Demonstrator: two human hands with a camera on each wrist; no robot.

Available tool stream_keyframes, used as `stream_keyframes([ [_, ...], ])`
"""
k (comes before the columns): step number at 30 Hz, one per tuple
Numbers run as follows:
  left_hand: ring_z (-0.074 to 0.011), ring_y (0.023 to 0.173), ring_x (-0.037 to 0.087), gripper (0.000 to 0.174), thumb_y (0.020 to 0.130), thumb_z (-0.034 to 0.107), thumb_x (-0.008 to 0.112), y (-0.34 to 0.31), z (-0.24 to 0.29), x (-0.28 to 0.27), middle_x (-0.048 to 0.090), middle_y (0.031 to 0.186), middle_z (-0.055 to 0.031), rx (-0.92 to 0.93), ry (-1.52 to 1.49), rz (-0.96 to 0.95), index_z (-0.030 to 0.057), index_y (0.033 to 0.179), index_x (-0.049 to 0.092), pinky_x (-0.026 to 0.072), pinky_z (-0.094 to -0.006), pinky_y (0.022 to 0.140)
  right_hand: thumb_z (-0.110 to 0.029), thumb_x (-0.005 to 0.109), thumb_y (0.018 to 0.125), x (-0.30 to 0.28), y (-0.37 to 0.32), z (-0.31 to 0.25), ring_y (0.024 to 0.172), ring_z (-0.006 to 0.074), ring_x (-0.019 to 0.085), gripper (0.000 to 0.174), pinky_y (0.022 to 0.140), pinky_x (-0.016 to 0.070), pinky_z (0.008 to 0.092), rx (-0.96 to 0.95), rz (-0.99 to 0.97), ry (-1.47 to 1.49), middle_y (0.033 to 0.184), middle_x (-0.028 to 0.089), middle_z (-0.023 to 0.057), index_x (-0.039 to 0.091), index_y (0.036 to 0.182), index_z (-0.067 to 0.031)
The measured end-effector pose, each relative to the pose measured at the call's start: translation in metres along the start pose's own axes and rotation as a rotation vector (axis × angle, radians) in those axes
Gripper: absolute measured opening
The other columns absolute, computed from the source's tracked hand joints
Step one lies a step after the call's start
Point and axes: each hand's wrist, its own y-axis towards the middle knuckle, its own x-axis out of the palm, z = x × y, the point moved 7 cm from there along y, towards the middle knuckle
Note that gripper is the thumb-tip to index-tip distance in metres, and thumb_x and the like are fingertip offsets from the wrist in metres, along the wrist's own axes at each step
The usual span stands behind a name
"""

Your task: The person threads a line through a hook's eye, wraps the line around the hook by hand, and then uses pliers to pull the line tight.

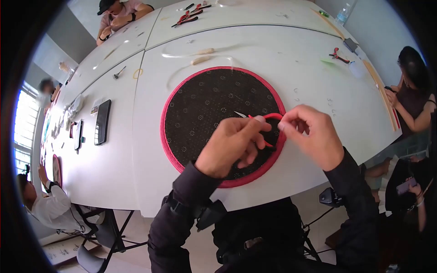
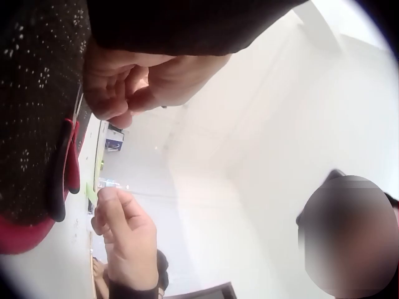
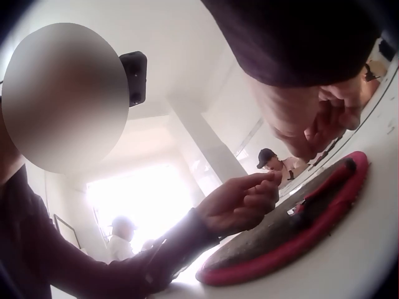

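A round dark mat (image 1: 200,109) with a raised red rim (image 1: 169,150) lies on the white table. On its right part rest pliers (image 1: 274,116) with red and black handles and a pointed silver tip, partly hidden by the left hand. Just over them is my left hand (image 1: 232,145), thumb and forefinger brought together, the other fingers loosely bent. My right hand (image 1: 314,132) faces it above the mat's right rim, thumb against bent forefinger. Anything between the fingertips is too small to see, so I cannot tell what they hold.
Two tan wooden handles (image 1: 202,60) with pale cords lie beyond the mat. More red-handled pliers (image 1: 186,19) are at the far side, and another pair (image 1: 339,55) at the right. A dark phone (image 1: 103,122) lies to the left. Several people sit around the table.
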Motion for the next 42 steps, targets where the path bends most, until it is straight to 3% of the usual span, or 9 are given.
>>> stream_keyframes([
  [4, -0.0064, 0.054, 0.052, 0.033, 0.104, 0.026, 0.056, 0.012, -0.007, 0.003, 0.057, 0.076, 0.0009, 0.133, -0.259, 0.103, -0.0034, 0.115, 0.065, 0.0377, -0.0212, 0.042, -0.008, 0.072, 0.087, 0.01, -0.014, -0.004, 0.062, 0.0176, 0.056, 0.011, 0.059, 0.0463, 0.0311, 0.023, -0.119, -0.046, 0.08, 0.064, 0.0083, 0.064, 0.086, -0.0007],
  [8, -0.0066, 0.053, 0.053, 0.032, 0.105, 0.025, 0.055, 0.005, 0.008, -0.006, 0.059, 0.076, -0.0004, 0.282, -0.104, 0.293, -0.0052, 0.11, 0.065, 0.0407, -0.0211, 0.042, -0.011, 0.072, 0.087, -0.004, -0.023, 0.019, 0.066, 0.0196, 0.059, 0.012, 0.062, 0.0474, 0.0317, 0.15, -0.152, -0.118, 0.081, 0.064, 0.0099, 0.067, 0.091, -0.0011],
  [10, -0.0063, 0.052, 0.054, 0.034, 0.105, 0.026, 0.054, 0.002, 0.009, -0.002, 0.06, 0.074, -0.0017, 0.279, 0.067, 0.255, -0.0058, 0.104, 0.066, 0.0405, -0.0209, 0.041, -0.013, 0.072, 0.089, -0.012, -0.02, 0.003, 0.068, 0.0198, 0.059, 0.015, 0.066, 0.0483, 0.0313, -0.092, 0.061, -0.169, 0.08, 0.065, 0.0094, 0.069, 0.097, -0.0012],
  [16, -0.0117, 0.053, 0.045, 0.028, 0.097, 0.017, 0.059, 0.004, 0.004, 0.029, 0.055, 0.059, -0.0101, 0.364, 0.405, 0.174, -0.006, 0.083, 0.066, 0.0416, -0.0318, 0.053, -0.02, 0.068, 0.095, 0.003, -0.001, -0.001, 0.079, 0.0141, 0.063, 0.025, 0.075, 0.0509, 0.0299, -0.032, -0.025, 0.255, 0.086, 0.07, 0.0066, 0.07, 0.107, 0.0014],
  [24, -0.0101, 0.06, 0.053, 0.024, 0.097, 0.017, 0.063, 0.007, 0.005, 0.033, 0.06, 0.065, -0.0064, 0.366, 0.462, 0.17, -0.0052, 0.09, 0.069, 0.0449, -0.0293, 0.057, -0.023, 0.062, 0.101, 0.006, 0.0, 0.021, 0.077, 0.0097, 0.062, 0.025, 0.073, 0.0526, 0.0263, 0.163, -0.006, 0.735, 0.091, 0.069, 0.0024, 0.068, 0.105, 0.0003],
  [26, -0.0069, 0.069, 0.058, 0.024, 0.099, 0.018, 0.063, 0.002, 0.022, 0.034, 0.063, 0.073, -0.0011, 0.438, 0.519, 0.193, -0.0049, 0.097, 0.07, 0.0478, -0.0245, 0.063, -0.023, 0.06, 0.101, -0.016, -0.004, 0.037, 0.068, 0.0067, 0.056, 0.022, 0.064, 0.0481, 0.0228, 0.281, 0.143, 0.86, 0.085, 0.063, -0.0011, 0.065, 0.104, -0.0016],
  [33, -0.0263, 0.076, 0.065, 0.015, 0.085, 0.008, 0.068, 0.067, 0.06, 0.037, 0.069, 0.084, -0.0151, 0.652, 0.966, 0.241, -0.0023, 0.096, 0.071, 0.0526, -0.0366, 0.072, -0.024, 0.056, 0.102, -0.056, -0.016, 0.076, 0.052, -0.0012, 0.024, 0.015, 0.047, 0.0168, 0.0188, 0.52, 0.235, 0.822, 0.069, 0.033, -0.0108, 0.058, 0.1, -0.0098],
  [35, -0.037, 0.089, 0.067, 0.011, 0.081, 0.003, 0.067, 0.097, 0.052, 0.051, 0.069, 0.09, -0.0205, 0.668, 1.072, 0.211, -0.0026, 0.089, 0.071, 0.0544, -0.0433, 0.077, -0.025, 0.056, 0.102, -0.052, -0.015, 0.086, 0.052, -0.0006, 0.023, 0.015, 0.048, 0.0176, 0.0195, 0.555, 0.225, 0.73, 0.068, 0.032, -0.011, 0.059, 0.101, -0.0102],
  [42, -0.0378, 0.093, 0.066, 0.007, 0.079, 0.0, 0.066, 0.142, 0.04, 0.071, 0.069, 0.094, -0.0212, 0.68, 1.154, 0.166, -0.0028, 0.084, 0.07, 0.0549, -0.0448, 0.081, -0.028, 0.058, 0.102, -0.051, -0.014, 0.096, 0.054, 0.0013, 0.021, 0.018, 0.049, 0.018, 0.0216, 0.578, 0.25, 0.605, 0.065, 0.03, -0.0115, 0.061, 0.098, -0.0108],
])
